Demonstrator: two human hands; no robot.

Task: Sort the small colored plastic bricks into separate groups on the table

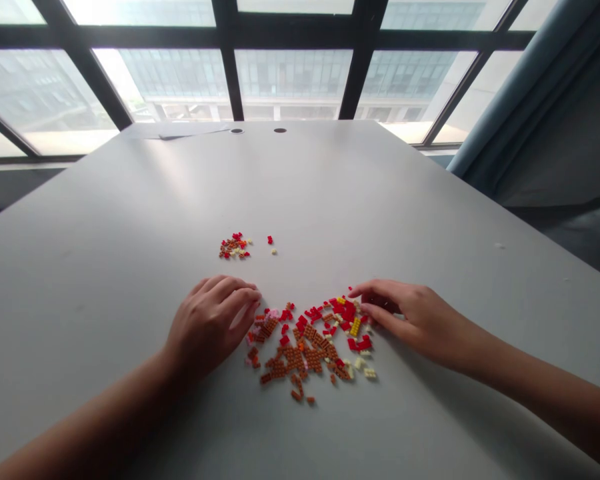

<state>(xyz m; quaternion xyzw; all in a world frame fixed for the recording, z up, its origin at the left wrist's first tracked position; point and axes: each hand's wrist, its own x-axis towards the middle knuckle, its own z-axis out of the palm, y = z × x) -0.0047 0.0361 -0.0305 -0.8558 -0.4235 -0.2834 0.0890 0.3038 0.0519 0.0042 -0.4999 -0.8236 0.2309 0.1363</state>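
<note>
A loose pile of small toy building bricks lies on the white table, brown in the middle and at the front. Red bricks and a few yellow ones are mixed in at the right, and pink ones at the left. At the pile's left edge is my left hand, its fingers curled and the thumb close to the index finger; whatever it may hold is too small to make out. My right hand reaches in from the right beside the red bricks, thumb and index finger apart, with nothing visible between them.
Beyond my left hand sits a smaller cluster of tiny bricks, with a red piece and a cream piece beside it. The white table runs to a window. A blue curtain hangs at the right.
</note>
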